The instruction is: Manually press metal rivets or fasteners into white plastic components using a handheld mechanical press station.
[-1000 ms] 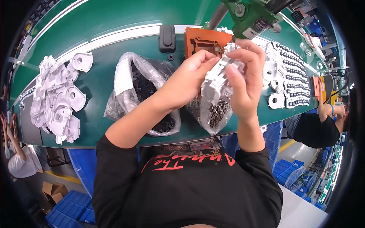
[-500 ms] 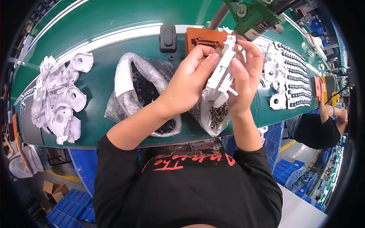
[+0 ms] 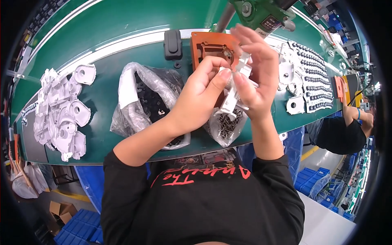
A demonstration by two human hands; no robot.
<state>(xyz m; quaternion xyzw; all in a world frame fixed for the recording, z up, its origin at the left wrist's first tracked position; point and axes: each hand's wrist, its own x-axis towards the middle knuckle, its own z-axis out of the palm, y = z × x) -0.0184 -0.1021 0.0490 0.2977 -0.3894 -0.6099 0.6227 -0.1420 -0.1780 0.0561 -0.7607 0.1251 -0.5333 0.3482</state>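
Note:
Over the bench I hold a white moulded plastic part (image 3: pixel 231 100) in both hands. My left hand (image 3: pixel 199 93) is closed on its left side, thumb and index finger pinching the upper part. My right hand (image 3: pixel 261 79) grips the opposite side with the thumb pressed on it; its other fingers are raised and curved behind. Beyond the part lies an orange fixture (image 3: pixel 197 43) with a shaped recess, partly hidden by my hands. Just below the part is a clear bag of small metal screws (image 3: pixel 223 125). Left of it stands an open plastic bag (image 3: pixel 130 87) of small black pieces.
White plastic housings (image 3: pixel 61 106) are heaped at the left. On the right lie more white parts (image 3: pixel 295 104) and rows of parts with black pieces (image 3: pixel 316 77). A black case (image 3: pixel 173 44) sits beside the fixture, under a green machine (image 3: pixel 249 12). Another person (image 3: pixel 339 132) works at right.
The white part has turned in my hands and sits slightly lower. My right hand's fingers have lifted and shifted round it. The whole view has shifted a little.

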